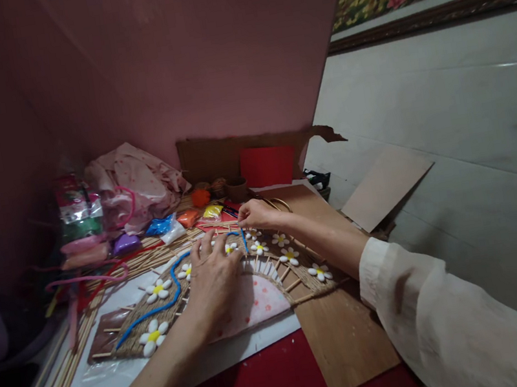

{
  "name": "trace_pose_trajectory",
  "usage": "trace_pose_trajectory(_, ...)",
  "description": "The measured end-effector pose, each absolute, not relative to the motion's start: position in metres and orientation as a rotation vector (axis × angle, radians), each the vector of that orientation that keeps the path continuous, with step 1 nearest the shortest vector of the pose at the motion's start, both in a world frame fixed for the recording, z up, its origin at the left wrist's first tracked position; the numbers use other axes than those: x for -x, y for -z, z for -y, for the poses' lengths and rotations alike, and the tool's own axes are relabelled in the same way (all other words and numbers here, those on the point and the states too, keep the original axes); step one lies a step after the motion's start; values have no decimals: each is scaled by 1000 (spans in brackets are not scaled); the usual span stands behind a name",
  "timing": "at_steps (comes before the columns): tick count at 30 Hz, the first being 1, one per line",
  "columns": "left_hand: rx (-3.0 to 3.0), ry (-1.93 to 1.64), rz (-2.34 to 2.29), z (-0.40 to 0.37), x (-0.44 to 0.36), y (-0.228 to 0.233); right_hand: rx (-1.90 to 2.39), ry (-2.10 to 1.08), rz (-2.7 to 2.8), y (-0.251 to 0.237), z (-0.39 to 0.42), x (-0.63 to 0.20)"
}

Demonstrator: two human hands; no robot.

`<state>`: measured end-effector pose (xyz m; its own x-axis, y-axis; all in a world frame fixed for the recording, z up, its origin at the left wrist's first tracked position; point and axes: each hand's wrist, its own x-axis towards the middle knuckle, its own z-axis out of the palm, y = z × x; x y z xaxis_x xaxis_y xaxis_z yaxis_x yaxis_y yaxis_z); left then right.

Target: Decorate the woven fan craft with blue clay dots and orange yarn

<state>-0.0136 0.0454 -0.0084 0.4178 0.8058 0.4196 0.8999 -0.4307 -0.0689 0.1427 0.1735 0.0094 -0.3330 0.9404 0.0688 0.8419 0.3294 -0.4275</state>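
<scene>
A half-round woven twine fan (129, 349) on thin sticks lies flat on the table, decorated with white daisies (154, 336) that have yellow centres. Pink spotted fabric (258, 301) fills its inner half-circle. A wavy blue clay strand (147, 314) runs along the twine band from the left end toward the top. My left hand (215, 275) rests over the middle of the fan, fingers spread, covering part of the band and strand. Above the fan's top, my right hand (258, 214) pinches the strand's free end, which hangs down to the band.
Packets of coloured clay (160, 226) and a pink cloth bundle (136, 180) are at the back left. Loose thin sticks (64, 375) lie along the left. A wooden board (346, 343) sits under the fan's right side. Red card (268, 165) leans against cardboard (208, 155) behind.
</scene>
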Motion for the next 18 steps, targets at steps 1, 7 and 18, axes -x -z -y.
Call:
trace_pose_trajectory(1, 2389, 481, 1479, -46, 13, 9, 1598, -459, 2296, -10, -173, -142)
trace_pose_trajectory(7, 2454, 477, 1431, -50, 12, 13, 1618, -438, 2299, -13, -170, -140)
trace_pose_trajectory(18, 2452, 499, 1460, -48, 12, 13, 1641, -447, 2284, -13, -167, -139)
